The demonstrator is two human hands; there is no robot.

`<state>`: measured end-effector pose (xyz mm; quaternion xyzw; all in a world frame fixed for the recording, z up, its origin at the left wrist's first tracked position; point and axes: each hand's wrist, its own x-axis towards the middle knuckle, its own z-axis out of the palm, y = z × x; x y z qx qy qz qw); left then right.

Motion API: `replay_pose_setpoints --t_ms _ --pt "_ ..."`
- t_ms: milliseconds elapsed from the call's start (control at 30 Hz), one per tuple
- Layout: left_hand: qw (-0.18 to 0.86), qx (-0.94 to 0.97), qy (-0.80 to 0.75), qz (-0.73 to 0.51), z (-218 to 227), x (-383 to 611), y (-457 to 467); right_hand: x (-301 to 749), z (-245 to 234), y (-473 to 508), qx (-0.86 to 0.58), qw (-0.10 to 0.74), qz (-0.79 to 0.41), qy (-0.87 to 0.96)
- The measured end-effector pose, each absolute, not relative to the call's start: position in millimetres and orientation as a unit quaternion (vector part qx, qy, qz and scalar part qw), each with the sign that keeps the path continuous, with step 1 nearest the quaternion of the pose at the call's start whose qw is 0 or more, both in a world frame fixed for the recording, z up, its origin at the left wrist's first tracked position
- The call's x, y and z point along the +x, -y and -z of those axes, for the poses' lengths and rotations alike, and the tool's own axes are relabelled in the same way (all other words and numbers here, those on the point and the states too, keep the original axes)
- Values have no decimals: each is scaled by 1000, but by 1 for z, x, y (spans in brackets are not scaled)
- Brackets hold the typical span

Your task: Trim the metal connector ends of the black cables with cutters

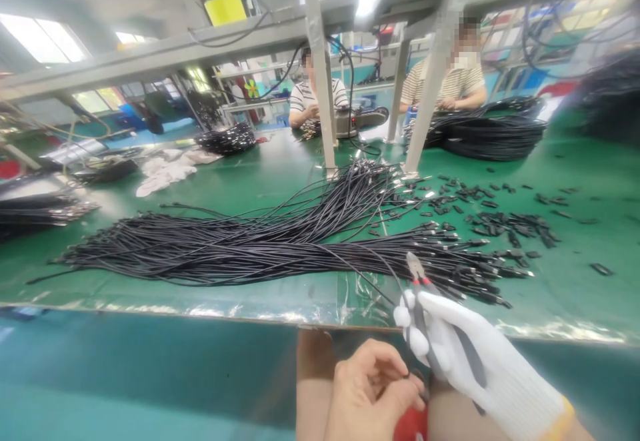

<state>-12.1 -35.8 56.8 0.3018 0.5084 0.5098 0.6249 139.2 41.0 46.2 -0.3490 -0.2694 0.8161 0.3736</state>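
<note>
Low in front of the table edge, my bare left hand is closed, thumb and fingers pinched on the dark end of a black cable; the fingers partly hide that end. My right hand, in a white knit glove, grips a pair of cutting pliers with dark handles and red marks below the jaws. The jaws point up and away, over the near edge of a long bundle of black cables. Metal-tipped connectors lie at the bundle's right end.
Small black plastic pieces are scattered on the green table. Coiled cables lie farther back. Upright posts rise from the table. Two people sit across it. White cloths lie at the left.
</note>
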Motion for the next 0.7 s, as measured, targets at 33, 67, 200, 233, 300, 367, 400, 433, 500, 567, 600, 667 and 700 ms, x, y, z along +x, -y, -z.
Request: replay_pose_setpoints --t_ms 33,67,200,233,300,367,400,433,500,567,600,667,700 --pt "630 307 -504 -505 -57 -12 36 139 -47 -40 -355 369 -823 246" --pt "636 310 -498 -500 -57 -13 36 139 -48 -40 -358 365 -830 223" --pt "663 314 -470 -491 -57 -13 37 137 -53 -38 -345 350 -850 187" --pt "667 314 -465 -490 -57 -13 37 137 -54 -38 -342 347 -854 185" --pt "670 315 -457 -494 -56 -12 38 137 -53 -39 -341 348 -855 179" --pt "666 312 -451 -506 -56 -11 38 137 -52 -40 -345 357 -851 173" --pt "664 307 -451 -511 -56 -10 38 138 -51 -41 -345 361 -850 170" --pt "663 299 -453 -516 -57 -9 37 138 -51 -42 -344 365 -849 168" --pt "659 283 -463 -521 -58 -7 37 139 -50 -43 -343 368 -848 165" --pt "650 280 -472 -526 -59 -6 37 139 -51 -44 -346 365 -848 165" --pt "644 283 -475 -528 -59 -5 37 139 -51 -44 -349 365 -847 166" --pt "633 300 -481 -527 -57 -6 37 139 -51 -44 -353 371 -843 166" --pt "629 312 -483 -523 -56 -7 36 139 -51 -43 -355 374 -841 165"
